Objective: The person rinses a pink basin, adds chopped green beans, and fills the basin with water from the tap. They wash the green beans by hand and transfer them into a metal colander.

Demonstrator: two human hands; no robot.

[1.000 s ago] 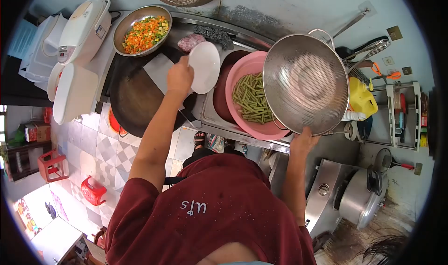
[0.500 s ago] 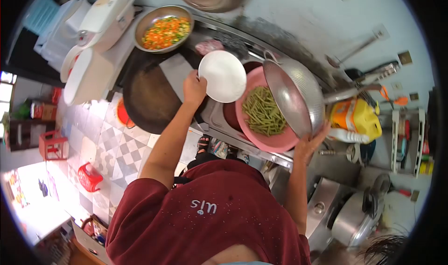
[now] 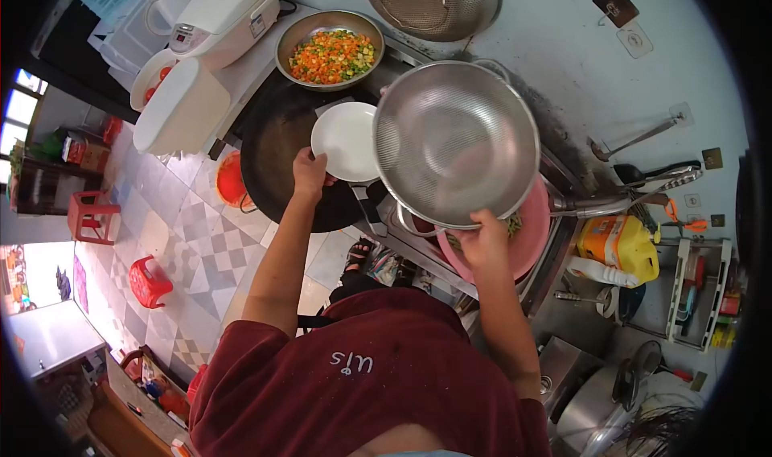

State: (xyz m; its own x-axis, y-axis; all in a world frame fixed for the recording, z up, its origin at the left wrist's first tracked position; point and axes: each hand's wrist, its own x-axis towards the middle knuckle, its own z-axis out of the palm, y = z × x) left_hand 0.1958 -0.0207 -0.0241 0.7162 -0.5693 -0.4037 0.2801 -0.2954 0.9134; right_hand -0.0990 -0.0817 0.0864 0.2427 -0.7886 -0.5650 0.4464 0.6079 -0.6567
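My left hand [image 3: 310,172] grips the near left rim of a white bowl [image 3: 344,141], holding it above the edge of a black wok [image 3: 272,147]. My right hand [image 3: 487,244] is closed on the near rim of a perforated metal colander [image 3: 457,139]. Nothing shows in the colander, and it overlaps the bowl's right side. Below and to the right sits a pink basin [image 3: 534,236]. Some cut green beans [image 3: 515,225] show in it; the colander hides the rest.
Behind the wok stands a metal bowl [image 3: 286,37] of diced vegetables [image 3: 334,57]. A rice cooker [image 3: 221,22] and a white container [image 3: 173,107] are at the left. Ladles [image 3: 643,137] hang on the right wall, above a yellow jug [image 3: 623,244]. Another perforated colander [image 3: 474,6] hangs at the back.
The colander has swung left from its tilted position over the pink basin and now faces up beside the white bowl. It now covers most of the beans. The view has shifted.
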